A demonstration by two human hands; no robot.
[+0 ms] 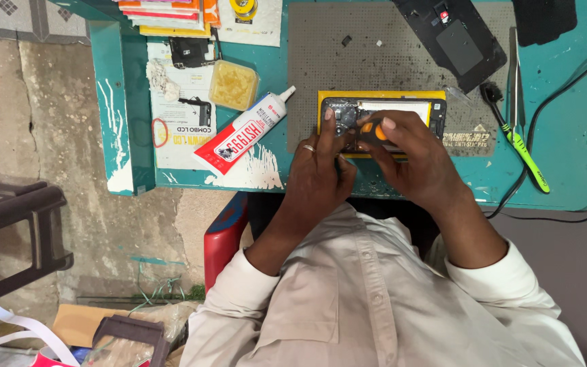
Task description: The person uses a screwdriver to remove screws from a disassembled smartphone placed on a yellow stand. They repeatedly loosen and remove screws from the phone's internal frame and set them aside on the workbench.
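- We see our left hand (321,170) pressing down on an opened phone (382,119), which lies on a yellow-edged pad.
- Our right hand (412,160) pinches an orange-handled tool (377,131) over the phone.
- A glue tube (242,132) lies left of it on the teal table (565,183).
- A green-handled brush (521,146) lies to the right.

An opened phone (383,115) lies on a mat (402,54) at the near edge of the bench (565,177), both hands on it, left hand (321,170) beside right hand (409,160). A glue tube (246,129) lies left of the mat; a toothbrush (519,139) and tweezers (514,64) lie right; a second phone (456,37) lies far.
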